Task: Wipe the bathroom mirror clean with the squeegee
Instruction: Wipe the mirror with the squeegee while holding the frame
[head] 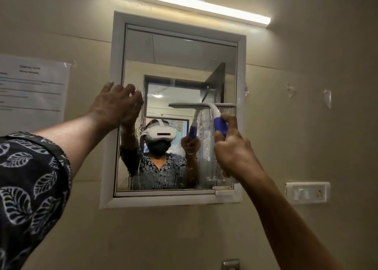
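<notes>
one squeegee (214, 111): white neck and blue grip; its blade lies level against the glass in the right half of the mirror, about mid-height, with its right end close to the frame.
right hand (233, 147): fingers wrapped round the blue grip, just below the blade.
mirror (178, 65): hung on the wall in a white frame (241, 75); wet streaks (204, 139) run down the glass under the blade, and more drops sit near the left edge.
left hand (116, 106): spread, fingers bent, tips pressing the glass at the left edge, thumb over the frame; it grasps nothing.
sleeve (30, 177): dark with a white leaf print, on the left arm.
light (188, 4): long lit bar on the wall above the mirror.
paper (32, 90): printed sheet taped to the wall, left of the mirror.
switch plate (307, 193): white, on the wall right of the mirror's lower corner.
</notes>
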{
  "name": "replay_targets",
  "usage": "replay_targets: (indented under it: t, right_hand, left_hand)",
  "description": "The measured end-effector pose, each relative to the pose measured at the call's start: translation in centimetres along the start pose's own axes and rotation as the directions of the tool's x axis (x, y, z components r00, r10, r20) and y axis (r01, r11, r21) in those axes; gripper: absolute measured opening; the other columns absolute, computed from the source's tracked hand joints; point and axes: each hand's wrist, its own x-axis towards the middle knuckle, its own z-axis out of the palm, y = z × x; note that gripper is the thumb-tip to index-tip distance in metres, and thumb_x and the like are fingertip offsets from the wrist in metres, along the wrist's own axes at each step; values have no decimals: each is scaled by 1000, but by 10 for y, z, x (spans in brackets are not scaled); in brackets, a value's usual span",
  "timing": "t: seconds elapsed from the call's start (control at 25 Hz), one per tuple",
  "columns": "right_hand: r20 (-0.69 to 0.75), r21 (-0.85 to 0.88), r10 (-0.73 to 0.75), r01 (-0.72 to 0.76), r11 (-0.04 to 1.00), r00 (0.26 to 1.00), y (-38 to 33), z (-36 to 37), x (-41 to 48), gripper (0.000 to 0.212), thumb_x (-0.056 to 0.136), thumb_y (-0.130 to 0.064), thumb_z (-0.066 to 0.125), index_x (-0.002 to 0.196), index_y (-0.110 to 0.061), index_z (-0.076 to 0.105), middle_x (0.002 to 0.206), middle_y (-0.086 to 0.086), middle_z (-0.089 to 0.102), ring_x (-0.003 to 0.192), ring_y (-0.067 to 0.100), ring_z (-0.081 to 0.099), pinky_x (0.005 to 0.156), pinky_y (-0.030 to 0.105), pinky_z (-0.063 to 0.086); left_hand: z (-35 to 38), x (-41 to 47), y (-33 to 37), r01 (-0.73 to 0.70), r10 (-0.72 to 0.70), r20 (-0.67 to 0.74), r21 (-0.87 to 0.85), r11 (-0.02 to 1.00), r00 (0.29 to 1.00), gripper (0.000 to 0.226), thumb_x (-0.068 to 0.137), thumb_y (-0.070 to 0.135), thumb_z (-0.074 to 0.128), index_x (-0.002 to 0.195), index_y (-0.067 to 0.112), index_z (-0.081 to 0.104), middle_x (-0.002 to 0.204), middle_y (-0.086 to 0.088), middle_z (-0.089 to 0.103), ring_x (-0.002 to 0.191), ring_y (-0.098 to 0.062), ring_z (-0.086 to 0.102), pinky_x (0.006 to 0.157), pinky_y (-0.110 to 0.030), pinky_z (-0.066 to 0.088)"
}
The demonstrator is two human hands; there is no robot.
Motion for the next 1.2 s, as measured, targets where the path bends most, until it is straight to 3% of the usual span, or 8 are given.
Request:
replay_targets:
  t: [0.48, 0.84, 0.92, 1.0, 1.08, 1.2]
  right_hand:
    - [78, -21, 103, -102, 995, 992, 31, 13, -47, 33, 98, -33, 34, 120, -52, 18, 80, 2, 50, 67, 22, 55, 74, 51, 57]
    - [119, -88, 121, -111, 990, 985, 57, 26, -75, 36, 99, -33, 33, 128, -48, 18, 76, -3, 51, 64, 13, 52, 71, 37, 52]
    - [156, -83, 158, -146, 986, 975, 54, 22, -78, 33, 98, -34, 34, 124, -50, 20, 78, -1, 52, 63, 16, 52, 64, 36, 54]
    - [191, -49, 196, -190, 980, 962, 43, 10, -77, 31, 98, -35, 36, 120, -53, 25, 82, 3, 53, 59, 18, 52, 45, 29, 51]
    - [169, -7, 161, -162, 987, 972, 28, -6, -61, 33, 97, -35, 39, 121, -55, 27, 86, 5, 54, 56, 17, 50, 37, 23, 41]
    - [-12, 81, -64, 65, 995, 998, -1, -35, -15, 36, 97, -31, 42, 128, -47, 31, 87, 0, 53, 54, 8, 47, 39, 19, 37]
  left_hand:
    - [-6, -3, 5, 6, -9, 44, 59, 998, 999, 80, 81, 24, 65, 147, 15, 20, 149, -12, 24, 134, -31, 33, 117, -44, 16]
    - [-8, -6, 5, 2, -7, 67, 71, 997, 998, 81, 82, 25, 64, 148, 15, 18, 151, -12, 21, 136, -30, 31, 119, -44, 15]
    - [-8, -5, 4, 1, -4, 61, 53, 999, 998, 80, 82, 25, 64, 148, 15, 18, 150, -12, 22, 136, -30, 31, 119, -44, 14]
    - [-7, -4, 4, 0, -3, 57, 50, 999, 998, 82, 81, 24, 66, 148, 14, 19, 150, -12, 23, 135, -30, 32, 118, -44, 14]
    - [-5, -3, 3, -5, 1, 54, 66, 998, 999, 87, 77, 23, 70, 147, 14, 19, 149, -12, 23, 134, -30, 33, 118, -44, 15]
    - [-1, -1, 2, -14, 10, 43, 93, 996, 999, 93, 74, 22, 74, 147, 15, 17, 148, -12, 24, 133, -29, 34, 117, -43, 16]
